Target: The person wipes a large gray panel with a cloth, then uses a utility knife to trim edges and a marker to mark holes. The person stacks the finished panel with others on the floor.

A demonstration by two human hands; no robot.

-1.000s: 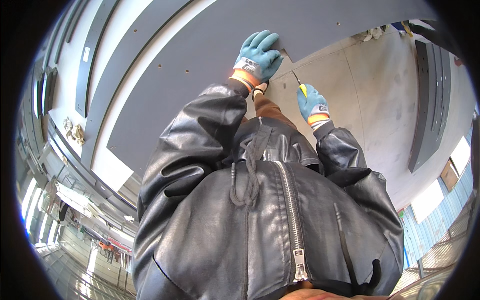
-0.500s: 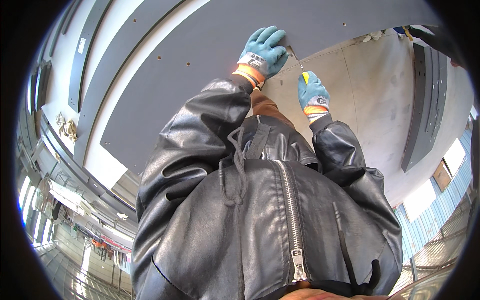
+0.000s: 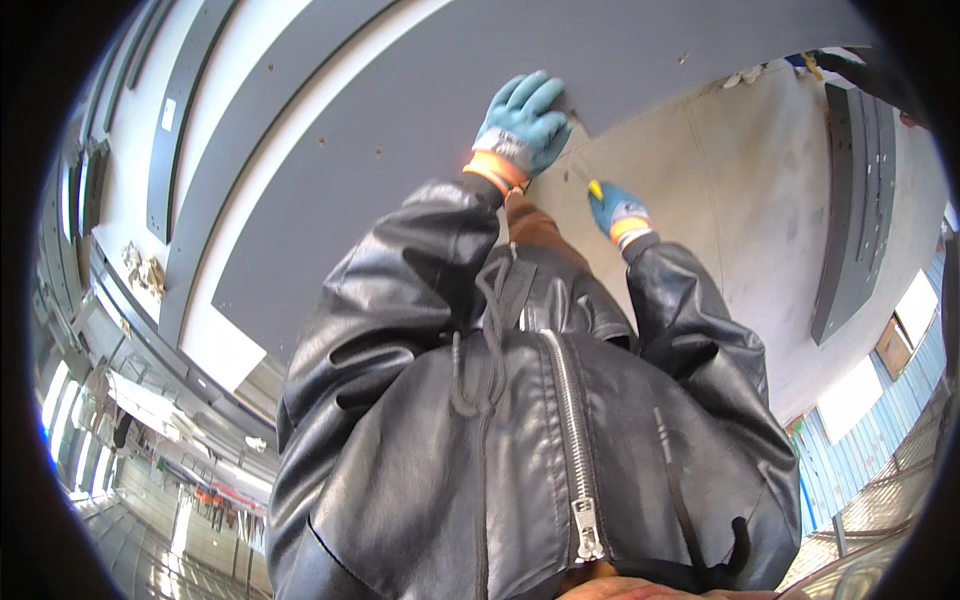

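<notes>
My left hand [image 3: 522, 122], in a blue coated glove with an orange cuff, lies on a large dark grey panel [image 3: 420, 190] near its edge. Its fingers are stretched out and it grips nothing. Just right of the fingertips, a small notch [image 3: 578, 118] shows in the panel's edge. My right hand [image 3: 618, 208], gloved the same way, is closed around a slim tool with a yellow handle [image 3: 596, 189]. The tool's thin metal end points up and left, off the panel's edge and blurred by motion; I cannot make out its exact kind.
More long dark grey panels [image 3: 190, 130] lie at the left, with a crumpled pale glove or cloth [image 3: 143, 270] beside them. At the right stand stacked dark strips [image 3: 855, 210]. A co-worker's dark sleeve [image 3: 870, 75] shows at the top right. Pale floor [image 3: 740, 200] stretches below the panel's edge.
My right hand has drawn back and down with the yellow-handled tool, whose tip has left the notch. The left hand stays on the panel. The view has tilted slightly.
</notes>
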